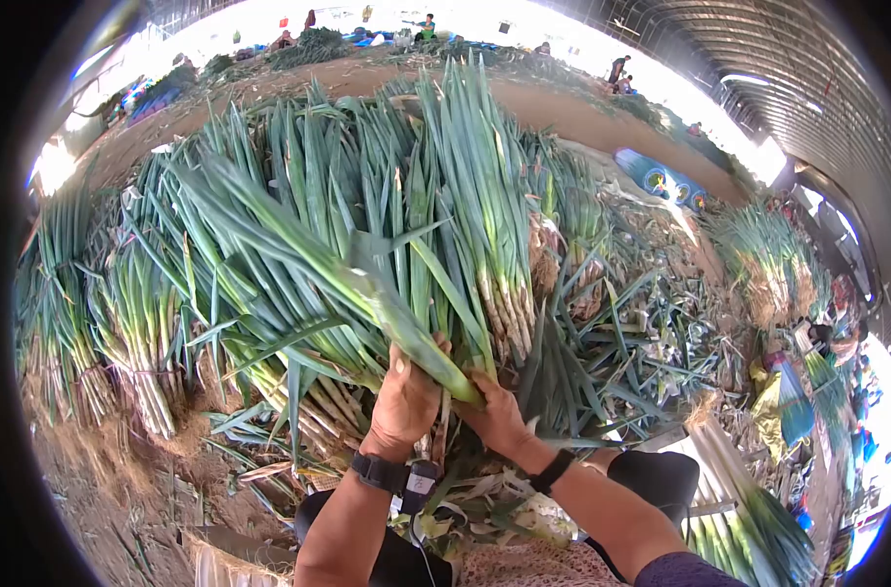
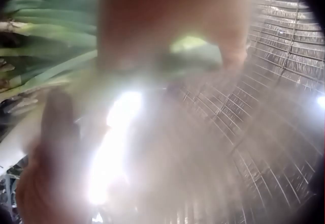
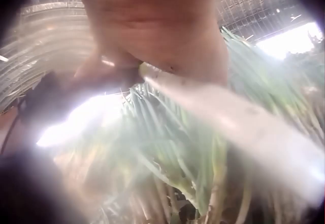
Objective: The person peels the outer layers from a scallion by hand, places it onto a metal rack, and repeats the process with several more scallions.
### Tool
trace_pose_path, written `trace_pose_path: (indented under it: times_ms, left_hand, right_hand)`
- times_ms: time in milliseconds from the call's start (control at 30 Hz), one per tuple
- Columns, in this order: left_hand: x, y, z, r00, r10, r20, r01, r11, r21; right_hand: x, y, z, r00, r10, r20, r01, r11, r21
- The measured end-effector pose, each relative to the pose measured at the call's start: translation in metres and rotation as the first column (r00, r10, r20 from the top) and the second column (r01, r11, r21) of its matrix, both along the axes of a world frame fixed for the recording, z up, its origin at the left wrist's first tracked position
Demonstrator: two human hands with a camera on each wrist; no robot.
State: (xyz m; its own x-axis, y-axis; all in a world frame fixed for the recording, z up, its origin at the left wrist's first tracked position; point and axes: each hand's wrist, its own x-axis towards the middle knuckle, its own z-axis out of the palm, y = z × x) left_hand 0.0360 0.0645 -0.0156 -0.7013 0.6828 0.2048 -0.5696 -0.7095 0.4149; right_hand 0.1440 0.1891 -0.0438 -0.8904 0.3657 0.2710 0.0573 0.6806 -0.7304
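Note:
A long green leek (image 1: 367, 293) slants across the middle of the head view, its leaves toward the upper left. My left hand (image 1: 404, 403) grips its lower part, thumb up along the stalk. Close beside it, my right hand (image 1: 500, 419) holds the same leek near its lower end, fingers curled round it. In the right wrist view a pale stalk (image 3: 238, 117) runs out from under the right hand (image 3: 157, 36) toward the lower right. The left wrist view is blurred by glare around the left hand (image 2: 51, 168). Just behind both hands stands a large bundle of leeks (image 1: 484, 215).
More tied leek bundles (image 1: 142, 342) stand at the left. Loose cut leaves (image 1: 651, 342) cover the ground to the right. Another leek bundle (image 1: 749, 519) lies by my right knee (image 1: 661, 479). A blue roll (image 1: 661, 178) lies farther back, and people (image 1: 618, 70) are in the distance.

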Motion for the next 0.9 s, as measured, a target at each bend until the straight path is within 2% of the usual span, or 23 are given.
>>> trace_pose_path:
  times_ms: [33, 67, 100, 133, 167, 200, 300, 433, 533, 600, 633, 733, 833, 900]
  left_hand:
    - [-0.003, -0.002, 0.003, 0.999, -0.019, -0.037, 0.019, 1.0, -0.013]
    - [-0.007, -0.004, 0.008, 0.997, -0.036, -0.07, 0.034, 0.999, -0.026]
    - [-0.01, -0.006, 0.01, 0.995, -0.047, -0.093, 0.043, 0.998, -0.042]
    - [-0.016, -0.007, 0.009, 0.989, -0.091, -0.116, 0.084, 0.995, -0.06]
    - [-0.02, -0.006, 0.003, 0.994, -0.099, -0.037, 0.094, 0.988, -0.122]
    - [-0.023, -0.004, -0.002, 0.993, -0.116, -0.01, 0.114, 0.986, -0.125]
    - [-0.016, 0.002, -0.001, 0.988, -0.134, 0.072, 0.142, 0.982, -0.126]
    - [-0.007, 0.008, 0.0, 0.995, -0.085, 0.048, 0.093, 0.979, -0.181]
    - [-0.001, 0.009, 0.004, 0.999, -0.006, 0.046, 0.015, 0.978, -0.207]
    - [0.002, 0.01, 0.009, 0.994, 0.048, 0.101, -0.026, 0.978, -0.206]
    - [0.001, 0.012, 0.007, 0.992, 0.093, 0.085, -0.068, 0.962, -0.264]
    - [-0.007, 0.019, -0.008, 0.975, 0.216, 0.043, -0.184, 0.907, -0.379]
    - [-0.004, 0.02, -0.005, 0.964, 0.258, -0.058, -0.257, 0.862, -0.437]
    - [-0.004, 0.019, -0.01, 0.954, 0.284, -0.1, -0.289, 0.77, -0.569]
  right_hand:
    - [-0.004, -0.001, -0.001, 1.0, 0.024, 0.0, -0.024, 1.0, 0.009]
    - [-0.005, 0.0, 0.006, 0.995, 0.095, 0.019, -0.091, 0.987, -0.134]
    - [-0.004, -0.003, 0.011, 0.984, 0.176, 0.04, -0.151, 0.926, -0.345]
    - [-0.001, -0.008, 0.015, 0.966, 0.254, 0.047, -0.189, 0.816, -0.546]
    - [0.001, -0.011, 0.02, 0.945, 0.327, 0.031, -0.206, 0.665, -0.718]
    - [0.002, -0.01, 0.026, 0.93, 0.332, 0.156, -0.234, 0.865, -0.443]
    - [-0.012, -0.01, 0.027, 0.97, 0.19, -0.151, -0.243, 0.747, -0.619]
    - [-0.016, 0.002, 0.038, 0.977, 0.206, -0.062, -0.215, 0.927, -0.307]
    - [-0.016, -0.002, 0.046, 0.979, 0.195, -0.051, -0.201, 0.937, -0.286]
    - [-0.015, -0.007, 0.046, 0.992, 0.121, -0.044, -0.128, 0.965, -0.229]
    - [-0.015, -0.011, 0.046, 0.996, 0.083, -0.041, -0.09, 0.976, -0.199]
    - [-0.005, -0.034, 0.037, 0.996, -0.03, 0.082, 0.027, 0.999, 0.03]
    - [0.001, -0.034, 0.041, 0.995, -0.001, -0.096, -0.012, 0.991, -0.132]
    - [0.025, -0.028, 0.04, 0.999, 0.045, 0.009, -0.045, 0.999, -0.028]
